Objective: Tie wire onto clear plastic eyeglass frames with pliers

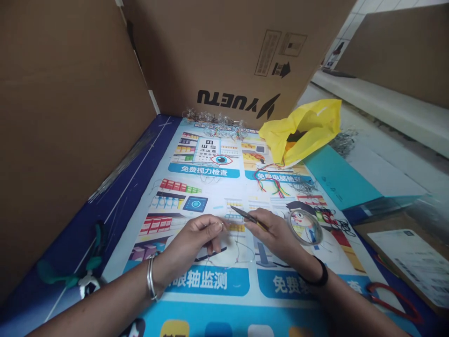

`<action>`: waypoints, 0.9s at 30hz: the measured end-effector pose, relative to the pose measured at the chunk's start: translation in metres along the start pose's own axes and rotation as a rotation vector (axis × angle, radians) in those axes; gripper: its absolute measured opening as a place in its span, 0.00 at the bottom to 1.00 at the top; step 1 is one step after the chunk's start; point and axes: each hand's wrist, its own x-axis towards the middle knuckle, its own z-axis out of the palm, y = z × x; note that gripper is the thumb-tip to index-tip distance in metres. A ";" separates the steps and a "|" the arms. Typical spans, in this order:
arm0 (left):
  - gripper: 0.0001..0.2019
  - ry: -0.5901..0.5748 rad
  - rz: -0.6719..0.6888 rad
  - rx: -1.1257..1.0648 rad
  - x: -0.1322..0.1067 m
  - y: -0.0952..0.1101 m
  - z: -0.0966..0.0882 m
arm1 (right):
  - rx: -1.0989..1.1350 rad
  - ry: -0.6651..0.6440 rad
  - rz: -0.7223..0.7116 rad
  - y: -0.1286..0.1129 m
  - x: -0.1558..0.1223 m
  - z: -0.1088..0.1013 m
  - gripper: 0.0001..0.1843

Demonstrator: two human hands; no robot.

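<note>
My left hand [201, 236] is closed, thumb and fingertips pinching a thin wire [237, 243] that loops down below the hands. A silver bangle [150, 278] circles that wrist. My right hand [271, 229] is closed around a slim, dark, pointed tool [242, 213], perhaps tweezers, whose tip points up and left. The right fingertips are close to the wire near the left hand; whether they also grip it I cannot tell. Beneath both hands lies a printed poster sheet [231, 299]. A roll of clear tape [305, 227] sits just beyond the right wrist.
Green-handled pliers [93, 264] lie at left, beside loose wires [122, 164]. Cardboard panels [217, 56] stand behind and left. A yellow bag [308, 131], coloured cords [271, 182], a turquoise box [343, 178] and a red-handled tool [394, 299] are on the right.
</note>
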 end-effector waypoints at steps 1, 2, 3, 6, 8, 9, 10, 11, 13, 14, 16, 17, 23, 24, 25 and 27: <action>0.11 0.021 0.001 0.009 0.001 -0.001 0.000 | -0.021 0.025 -0.004 0.000 -0.001 -0.001 0.11; 0.11 0.040 0.002 0.015 0.001 -0.001 0.000 | -0.045 0.046 -0.017 0.000 -0.002 -0.001 0.11; 0.12 0.055 0.000 0.017 0.002 -0.002 -0.001 | -0.071 0.066 -0.038 0.001 -0.003 -0.002 0.11; 0.13 0.081 0.009 0.021 0.003 -0.003 0.000 | -0.153 0.119 -0.131 0.003 -0.006 0.002 0.08; 0.13 0.087 0.026 0.023 0.004 -0.003 0.001 | -0.193 0.145 -0.197 0.005 -0.008 0.006 0.07; 0.12 0.091 0.032 0.023 0.004 -0.003 0.002 | -0.212 0.157 -0.227 0.006 -0.009 0.008 0.07; 0.12 0.096 0.033 0.022 0.004 -0.003 0.002 | -0.233 0.168 -0.254 0.007 -0.009 0.010 0.07; 0.12 0.098 0.032 0.020 0.004 -0.003 0.002 | -0.259 0.178 -0.276 0.007 -0.009 0.011 0.07; 0.12 0.093 0.024 0.015 0.004 -0.004 0.002 | -0.316 0.187 -0.311 0.008 -0.009 0.014 0.07; 0.12 0.084 0.019 0.013 0.004 -0.004 0.002 | -0.343 0.186 -0.323 0.007 -0.009 0.014 0.07; 0.12 0.067 0.017 0.008 0.005 -0.005 0.001 | -0.386 0.186 -0.343 0.007 -0.008 0.014 0.08; 0.12 0.063 0.016 0.006 0.005 -0.006 0.001 | -0.400 0.188 -0.350 0.006 -0.008 0.014 0.08; 0.13 0.069 -0.004 0.041 0.005 -0.007 0.001 | -0.466 0.204 -0.373 0.002 -0.009 0.012 0.07; 0.13 0.071 -0.006 0.050 0.005 -0.006 0.001 | -0.481 0.204 -0.376 0.001 -0.009 0.012 0.07; 0.13 0.073 -0.007 0.054 0.005 -0.006 0.001 | -0.498 0.202 -0.381 0.001 -0.009 0.011 0.07; 0.13 0.075 -0.007 0.056 0.004 -0.006 0.002 | -0.532 0.199 -0.385 0.001 -0.009 0.010 0.07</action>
